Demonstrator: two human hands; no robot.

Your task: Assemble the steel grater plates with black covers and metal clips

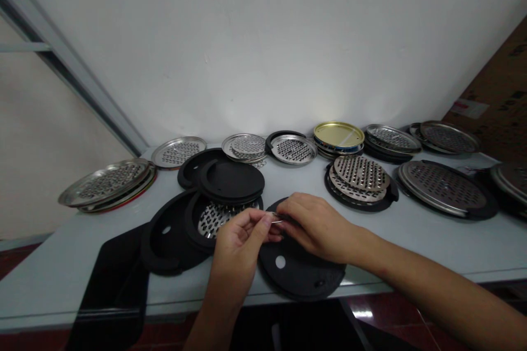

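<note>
My left hand (242,238) and my right hand (315,225) meet near the table's front, fingertips pinched together. Between them is a small, thin, shiny metal piece (276,221), held by both hands; the fingers cover most of it, so its kind cannot be made out. Directly below lies a round black disc (300,277) with a light round spot and a small hole. Left of my left hand, black round holders (233,180) are piled up, and a perforated metal grater disc (212,219) shows among them.
Round grater plates with metal rims (105,181) are stacked at the left. More graters (294,149) line the wall, along with a gold lid (338,134). At the right are loose grater discs (362,173) and a brown carton (500,93). A black flat object (117,269) overhangs the front edge.
</note>
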